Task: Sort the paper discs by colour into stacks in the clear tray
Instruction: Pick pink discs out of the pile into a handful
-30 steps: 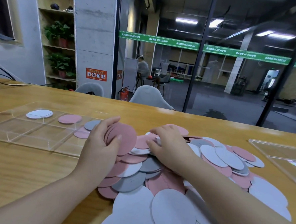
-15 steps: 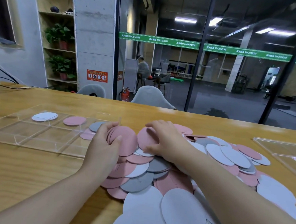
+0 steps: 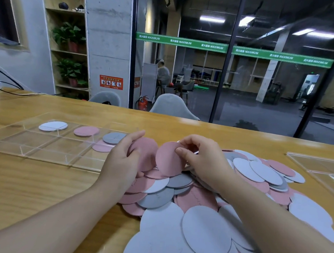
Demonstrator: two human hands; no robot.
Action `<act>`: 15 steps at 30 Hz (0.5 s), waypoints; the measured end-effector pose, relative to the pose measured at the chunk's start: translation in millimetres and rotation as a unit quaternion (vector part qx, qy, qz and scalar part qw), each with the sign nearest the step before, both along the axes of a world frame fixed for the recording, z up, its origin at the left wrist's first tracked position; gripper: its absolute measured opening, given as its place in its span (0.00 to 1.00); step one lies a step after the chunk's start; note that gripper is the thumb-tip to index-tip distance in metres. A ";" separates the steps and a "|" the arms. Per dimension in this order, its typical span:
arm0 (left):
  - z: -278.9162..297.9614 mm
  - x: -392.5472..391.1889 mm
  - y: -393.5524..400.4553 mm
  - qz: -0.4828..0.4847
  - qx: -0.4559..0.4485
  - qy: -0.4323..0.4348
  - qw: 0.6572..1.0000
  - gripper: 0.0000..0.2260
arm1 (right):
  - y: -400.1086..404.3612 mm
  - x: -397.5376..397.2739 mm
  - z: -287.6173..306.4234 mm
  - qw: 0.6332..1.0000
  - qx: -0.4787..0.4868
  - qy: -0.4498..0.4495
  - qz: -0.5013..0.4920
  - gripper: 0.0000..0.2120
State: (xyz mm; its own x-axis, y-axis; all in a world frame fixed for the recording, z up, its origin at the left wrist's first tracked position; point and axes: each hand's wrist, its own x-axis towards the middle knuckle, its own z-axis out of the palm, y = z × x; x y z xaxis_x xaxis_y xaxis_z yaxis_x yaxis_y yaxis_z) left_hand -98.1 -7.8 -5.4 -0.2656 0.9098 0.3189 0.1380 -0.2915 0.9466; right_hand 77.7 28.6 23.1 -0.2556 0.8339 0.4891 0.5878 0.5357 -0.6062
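The right hand (image 3: 203, 158) pinches one round pink paper disc (image 3: 169, 158), raised off the mixed pile (image 3: 207, 191) on the wooden desk (image 3: 31, 180). The left hand (image 3: 121, 158) clamps a fanned pink stack (image 3: 146, 154), which could splay loose beside the clear plastic compartment tray (image 3: 43, 148). Half a second ago the right hand pressed flat on the pile.

Pile (image 3: 205, 216): cut off at the bottom edge.
Second tray (image 3: 320, 171): cut off at the right edge.
Pink stack (image 3: 146, 154): partly hidden by left hand (image 3: 121, 162).

Green band (image 3: 212, 46) on glass wall: "MAXIMUM", repeated; red sign (image 3: 111, 82) on pillar illegible.
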 end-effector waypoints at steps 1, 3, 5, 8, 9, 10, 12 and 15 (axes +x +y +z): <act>0.7 0.9 -0.8 -0.013 0.009 -0.010 1.000 0.19 | -2.0 -2.7 -2.1 1.000 0.001 0.016 0.002 0.03; 0.7 2.4 -3.3 -0.036 0.034 -0.010 0.999 0.15 | -5.0 -8.0 -6.7 1.000 0.002 0.016 0.001 0.02; -0.6 2.1 -5.0 -0.045 0.056 0.055 0.996 0.13 | -7.7 -12.4 -9.1 1.000 0.003 0.011 0.007 0.02; -4.0 0.5 -5.2 -0.038 0.061 0.123 0.990 0.18 | -11.6 -16.6 -9.6 0.999 0.004 0.041 0.025 0.03; -3.4 0.9 -6.2 -0.030 0.061 0.143 0.987 0.21 | -11.8 -17.7 -10.4 0.998 0.001 0.049 0.031 0.04; -2.8 0.8 -6.6 -0.022 0.057 0.152 0.987 0.23 | -12.4 -18.4 -11.0 0.998 -0.003 0.051 0.035 0.04; -1.4 0.0 -5.7 -0.009 0.048 0.138 0.989 0.26 | -12.4 -19.1 -12.5 0.999 -0.001 0.033 0.027 0.05; 1.4 -2.3 -5.0 0.021 0.041 0.109 0.993 0.28 | -13.8 -19.9 -13.7 0.999 0.032 -0.034 0.026 0.06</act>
